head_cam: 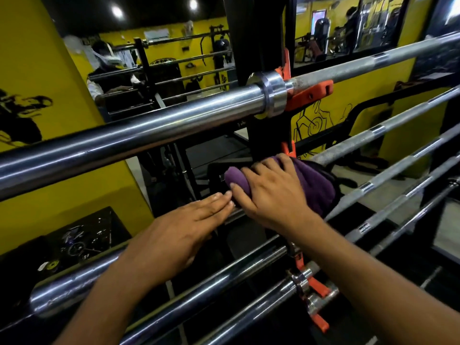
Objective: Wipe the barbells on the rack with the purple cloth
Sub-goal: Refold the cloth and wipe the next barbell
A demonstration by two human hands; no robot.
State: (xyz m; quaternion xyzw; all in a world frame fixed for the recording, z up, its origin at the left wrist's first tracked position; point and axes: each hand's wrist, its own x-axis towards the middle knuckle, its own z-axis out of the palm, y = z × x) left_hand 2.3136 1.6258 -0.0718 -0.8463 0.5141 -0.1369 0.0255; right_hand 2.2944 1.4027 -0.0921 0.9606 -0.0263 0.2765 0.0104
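My right hand [271, 192] wraps the soft, floppy purple cloth [316, 185] around a hard, slippery barbell [373, 130]. My left hand [179, 235] rests flat, fingers straight.

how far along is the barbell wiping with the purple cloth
Done: cannot tell; no bar shows clear signs of wiping. In hand: the right hand presses the purple cloth around the second bar near the rack upright, with the left hand flat beside it. Left: apparently the lower bars and possibly the top bar.
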